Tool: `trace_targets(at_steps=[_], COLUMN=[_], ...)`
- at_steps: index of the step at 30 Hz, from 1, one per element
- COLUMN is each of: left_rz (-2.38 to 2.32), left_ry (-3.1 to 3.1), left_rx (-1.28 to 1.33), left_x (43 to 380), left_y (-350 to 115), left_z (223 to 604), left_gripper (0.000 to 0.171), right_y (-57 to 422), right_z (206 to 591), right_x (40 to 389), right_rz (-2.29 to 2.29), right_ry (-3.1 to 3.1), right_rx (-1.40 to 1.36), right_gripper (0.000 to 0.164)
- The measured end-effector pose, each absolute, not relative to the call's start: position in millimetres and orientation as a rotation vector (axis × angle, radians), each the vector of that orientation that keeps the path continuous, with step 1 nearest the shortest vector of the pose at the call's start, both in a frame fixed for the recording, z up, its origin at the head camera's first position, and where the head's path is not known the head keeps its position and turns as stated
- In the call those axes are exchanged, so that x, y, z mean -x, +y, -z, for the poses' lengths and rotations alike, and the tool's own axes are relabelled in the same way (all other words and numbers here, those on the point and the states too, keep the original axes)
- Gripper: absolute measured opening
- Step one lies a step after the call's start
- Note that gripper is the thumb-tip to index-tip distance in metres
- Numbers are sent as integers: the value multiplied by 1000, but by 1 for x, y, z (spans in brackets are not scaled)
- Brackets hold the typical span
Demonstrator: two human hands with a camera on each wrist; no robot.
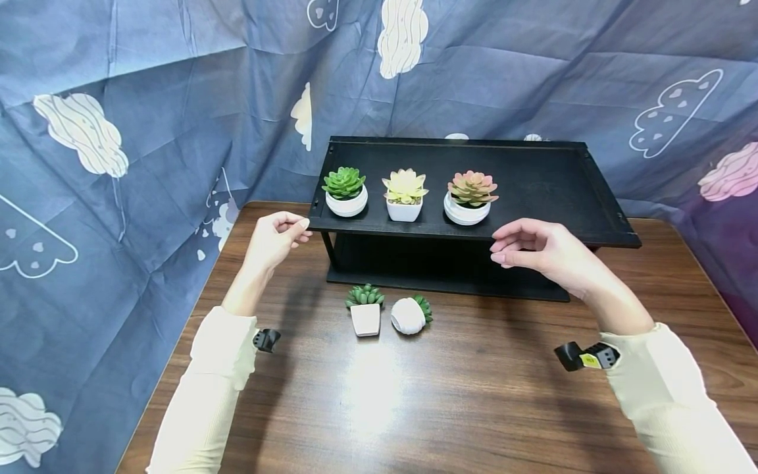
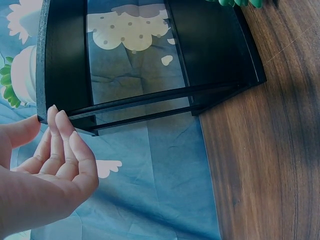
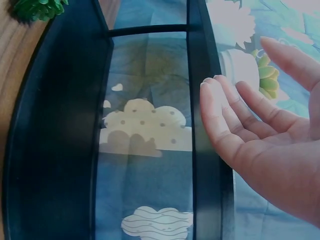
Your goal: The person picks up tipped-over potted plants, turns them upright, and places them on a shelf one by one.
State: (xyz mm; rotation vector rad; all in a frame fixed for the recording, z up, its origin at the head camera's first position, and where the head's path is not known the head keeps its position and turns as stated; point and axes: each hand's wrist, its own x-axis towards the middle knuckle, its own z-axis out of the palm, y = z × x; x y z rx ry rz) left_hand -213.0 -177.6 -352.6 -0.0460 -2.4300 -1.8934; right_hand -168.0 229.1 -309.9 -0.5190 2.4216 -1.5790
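Head view: a person in cream sleeves (image 1: 201,388) reaches toward a black two-tier shelf (image 1: 551,187) standing at the back of a brown wooden table (image 1: 474,388), before a blue cloth (image 1: 177,99) printed with pale clouds. The left hand (image 1: 274,240) pinches the front left corner of the upper tier between thumb and fingertips; the left wrist view shows the thumb against the board's edge. The right hand (image 1: 547,251) is at the front edge, right of the middle, its fingers together and gently bent, the thumb well apart from them; whether it touches the board cannot be told.

On the upper tier, in a row from left to right, three potted plants stand upright: a green succulent (image 1: 345,183) in a round white pot, a yellow succulent (image 1: 404,187) in a square white pot and a pink succulent (image 1: 472,189) in a round white pot. On the table in front of the shelf, a square-potted plant (image 1: 365,318) and a round-potted plant (image 1: 408,316) lie tipped over, side by side.
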Motion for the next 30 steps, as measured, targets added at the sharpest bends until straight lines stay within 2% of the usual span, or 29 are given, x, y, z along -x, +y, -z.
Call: trace_targets(at_steps=[7, 19, 30], left_rz=[1889, 1899, 1905], left_ry=[-2433, -2432, -2428], left_rx=[42, 39, 36], left_x=[213, 213, 212], left_y=[-178, -177, -177], left_z=[352, 352, 352], left_gripper=[23, 23, 23], right_y=[229, 221, 206], right_z=[320, 344, 380], right_x=[165, 160, 154], right_rz=[1568, 1569, 1636], right_ry=[2400, 2343, 2182], right_rx=[551, 467, 454], right_gripper=[25, 35, 30])
